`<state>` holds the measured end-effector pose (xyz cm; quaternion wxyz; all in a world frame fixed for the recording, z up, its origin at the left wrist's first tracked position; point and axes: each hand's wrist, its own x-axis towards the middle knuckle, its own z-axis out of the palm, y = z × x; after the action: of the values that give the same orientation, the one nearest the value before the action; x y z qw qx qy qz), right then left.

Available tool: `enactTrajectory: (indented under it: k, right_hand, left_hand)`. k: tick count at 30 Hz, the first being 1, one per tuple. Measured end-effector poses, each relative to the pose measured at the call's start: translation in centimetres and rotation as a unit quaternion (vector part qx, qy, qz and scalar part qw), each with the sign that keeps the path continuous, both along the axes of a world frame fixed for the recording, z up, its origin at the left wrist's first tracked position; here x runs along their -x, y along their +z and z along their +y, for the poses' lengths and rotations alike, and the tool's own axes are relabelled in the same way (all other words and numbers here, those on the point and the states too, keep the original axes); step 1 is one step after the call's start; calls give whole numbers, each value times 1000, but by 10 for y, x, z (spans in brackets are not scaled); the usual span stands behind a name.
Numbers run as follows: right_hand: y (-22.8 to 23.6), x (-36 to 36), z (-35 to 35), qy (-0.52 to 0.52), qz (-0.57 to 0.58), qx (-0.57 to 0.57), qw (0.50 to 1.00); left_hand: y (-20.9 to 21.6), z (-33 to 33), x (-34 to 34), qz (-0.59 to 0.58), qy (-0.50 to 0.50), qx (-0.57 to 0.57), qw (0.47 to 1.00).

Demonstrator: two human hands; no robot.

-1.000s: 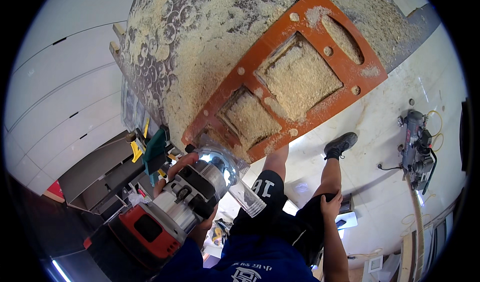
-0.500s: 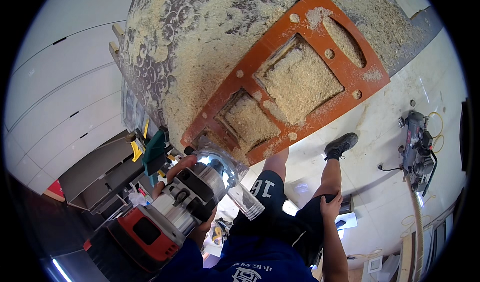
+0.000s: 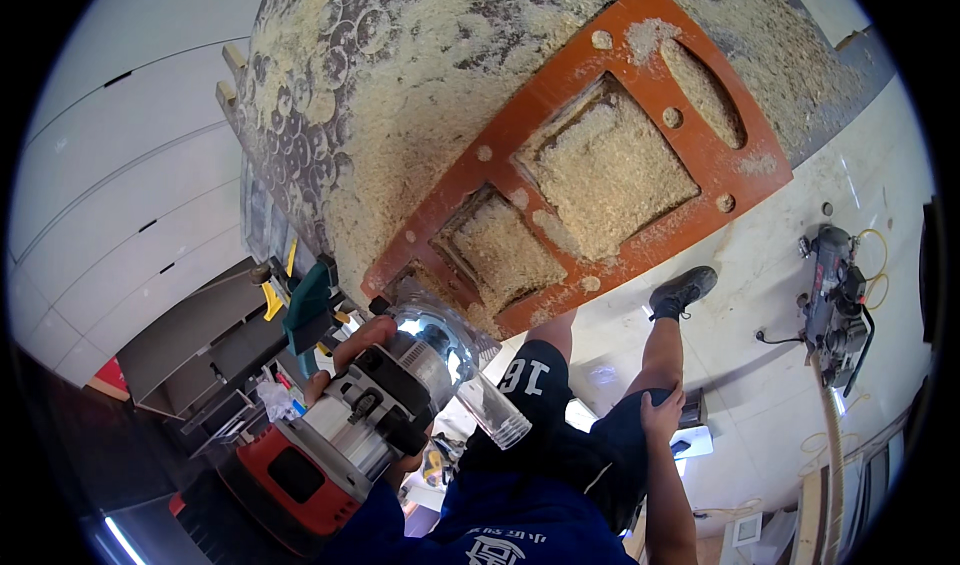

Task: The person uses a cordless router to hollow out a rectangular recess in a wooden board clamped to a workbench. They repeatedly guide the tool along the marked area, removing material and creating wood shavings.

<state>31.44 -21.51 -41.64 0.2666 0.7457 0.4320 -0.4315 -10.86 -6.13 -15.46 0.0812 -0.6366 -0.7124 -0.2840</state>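
Observation:
My left hand point(image 3: 365, 341) is wrapped around a cordless trim router point(image 3: 395, 385) with a silver body, a clear base and a red-and-black battery end. The router's base sits at the narrow near end of an orange template board point(image 3: 700, 160) lying on the table. Square-cornered openings, an oval slot and small round holes are cut through the board. Pale wood shavings point(image 3: 615, 165) fill the openings and hide what lies beneath. My right hand point(image 3: 662, 413) holds nothing and lies with its fingers over my right knee.
Shavings cover the patterned tabletop point(image 3: 285, 150). Green-and-black clamp-like tools point(image 3: 310, 305) hang near its left corner. White drawers point(image 3: 110, 165) stand at left. A grey-and-black machine point(image 3: 832, 275) with a hose lies on the floor at right, near my shoe point(image 3: 685, 293).
The orange board's far end has shifted slightly right in the picture. The router has dipped slightly at its battery end, still in my left hand. My right hand stays on the knee.

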Motion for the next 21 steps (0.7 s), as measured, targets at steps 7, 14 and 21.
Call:
enactTrajectory:
  k: [7, 14, 21]
  right_hand:
    - [0, -1, -1, 3, 8, -8, 1000]
    - [-1, -1, 3, 8, 12, -1, 1000]
    - [-5, -3, -4, 17, 3, -6, 1000]
  left_hand:
    - [2, 1, -1, -13, -13, 1, 1000]
    - [1, 3, 0, -21, -22, 6, 1000]
    - [3, 5, 1, -27, -33, 11, 999]
